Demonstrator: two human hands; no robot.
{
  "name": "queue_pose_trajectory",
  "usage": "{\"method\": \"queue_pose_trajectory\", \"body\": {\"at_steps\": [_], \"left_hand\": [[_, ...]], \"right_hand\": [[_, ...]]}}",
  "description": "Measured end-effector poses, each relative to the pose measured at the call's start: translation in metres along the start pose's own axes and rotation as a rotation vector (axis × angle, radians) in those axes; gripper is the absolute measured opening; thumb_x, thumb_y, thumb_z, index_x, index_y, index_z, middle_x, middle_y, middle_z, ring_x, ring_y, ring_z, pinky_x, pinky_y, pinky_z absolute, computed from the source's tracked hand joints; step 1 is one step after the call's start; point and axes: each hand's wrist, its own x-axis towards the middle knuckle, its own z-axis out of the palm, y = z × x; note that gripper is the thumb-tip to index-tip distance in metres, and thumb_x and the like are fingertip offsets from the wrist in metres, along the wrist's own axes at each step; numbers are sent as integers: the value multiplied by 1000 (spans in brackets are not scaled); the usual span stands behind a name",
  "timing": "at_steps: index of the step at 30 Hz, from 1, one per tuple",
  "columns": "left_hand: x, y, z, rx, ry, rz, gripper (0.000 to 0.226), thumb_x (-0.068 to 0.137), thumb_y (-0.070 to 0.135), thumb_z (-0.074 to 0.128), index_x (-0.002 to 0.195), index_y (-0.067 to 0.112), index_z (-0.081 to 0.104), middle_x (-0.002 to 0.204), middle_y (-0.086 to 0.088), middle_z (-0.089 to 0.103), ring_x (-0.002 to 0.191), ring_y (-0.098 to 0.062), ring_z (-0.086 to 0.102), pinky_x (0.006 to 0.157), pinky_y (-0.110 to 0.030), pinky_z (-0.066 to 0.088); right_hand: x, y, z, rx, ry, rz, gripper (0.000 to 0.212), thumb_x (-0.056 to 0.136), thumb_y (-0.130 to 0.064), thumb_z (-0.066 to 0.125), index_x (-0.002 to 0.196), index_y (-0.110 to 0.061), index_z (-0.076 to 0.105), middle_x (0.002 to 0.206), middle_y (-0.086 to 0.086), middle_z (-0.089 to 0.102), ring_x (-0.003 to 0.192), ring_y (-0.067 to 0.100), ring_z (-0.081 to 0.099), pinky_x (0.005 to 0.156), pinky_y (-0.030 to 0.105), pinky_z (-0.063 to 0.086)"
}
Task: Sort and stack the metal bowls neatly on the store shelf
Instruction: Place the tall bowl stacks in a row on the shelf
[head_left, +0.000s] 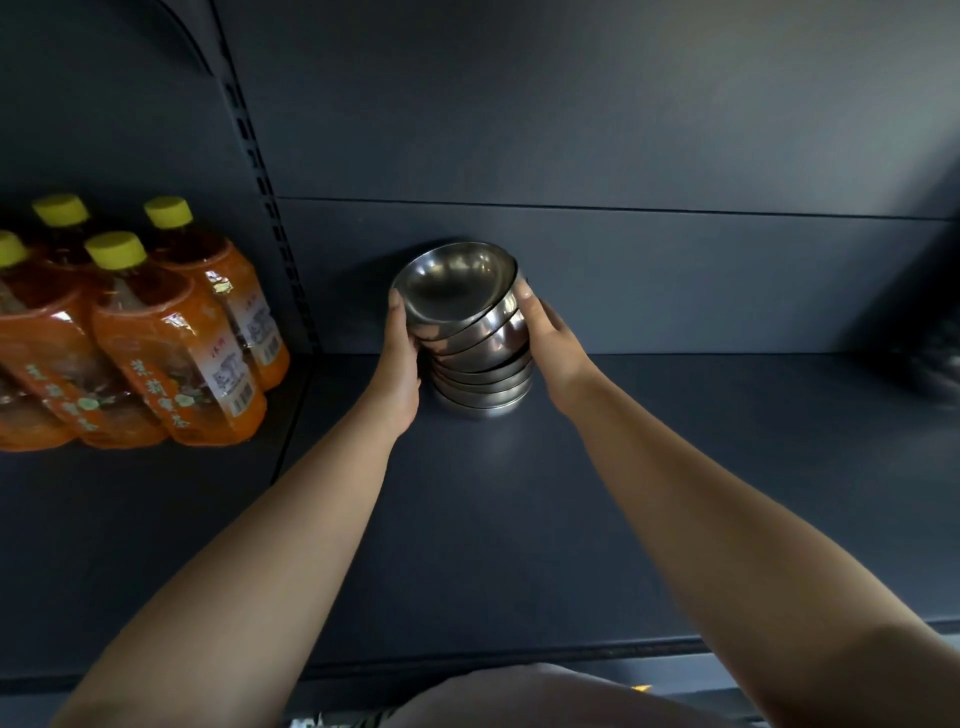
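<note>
Several bowls sit nested in one stack at the centre of my frame, on the dark shelf close to its back panel. The upper bowls tilt toward the left, and the lower ones lie flat. My left hand grips the stack's left side with fingers curled round the upper rims. My right hand cups the right side, thumb on the top bowl's edge. At the left of the frame stand orange bottles with yellow caps, well apart from the bowls.
</note>
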Motion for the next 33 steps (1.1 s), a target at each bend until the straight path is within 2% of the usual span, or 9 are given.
{"method": "queue_pose_trajectory", "body": {"at_steps": [4, 7, 10, 14, 17, 20, 25, 29, 33], "left_hand": [[4, 5, 3, 20, 5, 51, 56, 95, 56, 12, 134, 29, 42, 115, 16, 45, 107, 2, 38, 94, -23, 23], [12, 10, 2, 54, 8, 72, 42, 95, 55, 21, 104, 31, 55, 106, 14, 55, 100, -2, 48, 90, -23, 31], [19, 13, 0, 94, 11, 102, 40, 97, 52, 26, 80, 32, 56, 84, 8, 59, 78, -4, 53, 76, -23, 37], [26, 9, -2, 82, 3, 123, 37, 97, 48, 31, 77, 31, 56, 67, 13, 63, 73, -4, 52, 74, -22, 38], [29, 5, -4, 56, -3, 110, 36, 98, 48, 30, 78, 31, 55, 77, 11, 58, 75, -2, 50, 76, -21, 38], [28, 5, -4, 42, -34, 83, 36, 97, 51, 27, 83, 32, 54, 83, 9, 54, 78, -3, 49, 75, -21, 37], [26, 1, -4, -19, -37, 65, 49, 93, 60, 24, 99, 31, 62, 97, 3, 63, 94, -11, 57, 82, -24, 42], [25, 4, 0, -61, -4, 36, 53, 92, 63, 25, 97, 31, 67, 96, 4, 65, 92, -11, 60, 77, -25, 45], [22, 10, 2, -83, -13, -17, 51, 91, 63, 26, 97, 29, 64, 88, 6, 71, 88, -9, 64, 70, -26, 48]], "right_hand": [[1, 2, 0, -63, 22, 4, 67, 89, -58, 45, 141, -16, 40, 137, 1, 50, 130, 17, 44, 103, 28, 31], [1, 5, -1, -92, 36, 42, 70, 88, -62, 42, 139, -14, 42, 126, -2, 56, 128, 18, 45, 106, 32, 30], [1, 3, -1, -97, 47, 93, 72, 88, -64, 41, 136, -11, 46, 129, 1, 55, 126, 19, 45, 99, 30, 29], [0, 0, -3, -80, 34, 123, 58, 91, -57, 41, 125, -12, 53, 115, -1, 54, 122, 17, 45, 94, 28, 27], [1, -1, -4, -69, 20, 138, 50, 92, -55, 42, 120, -17, 55, 127, 1, 52, 129, 18, 41, 99, 28, 26], [0, -3, -5, -43, 3, 159, 33, 92, -54, 43, 103, -25, 55, 121, -1, 53, 131, 17, 40, 104, 30, 26], [0, -7, -11, -43, -37, 183, 41, 88, -53, 52, 113, -21, 56, 136, 4, 51, 129, 18, 42, 104, 32, 28], [0, -13, -10, 31, -85, 203, 56, 84, -50, 60, 126, -12, 55, 115, 1, 59, 109, 15, 52, 91, 26, 34], [-2, -16, -9, 111, -88, 220, 42, 85, -47, 60, 114, -17, 58, 95, -3, 60, 89, 12, 58, 78, 22, 43]]}}
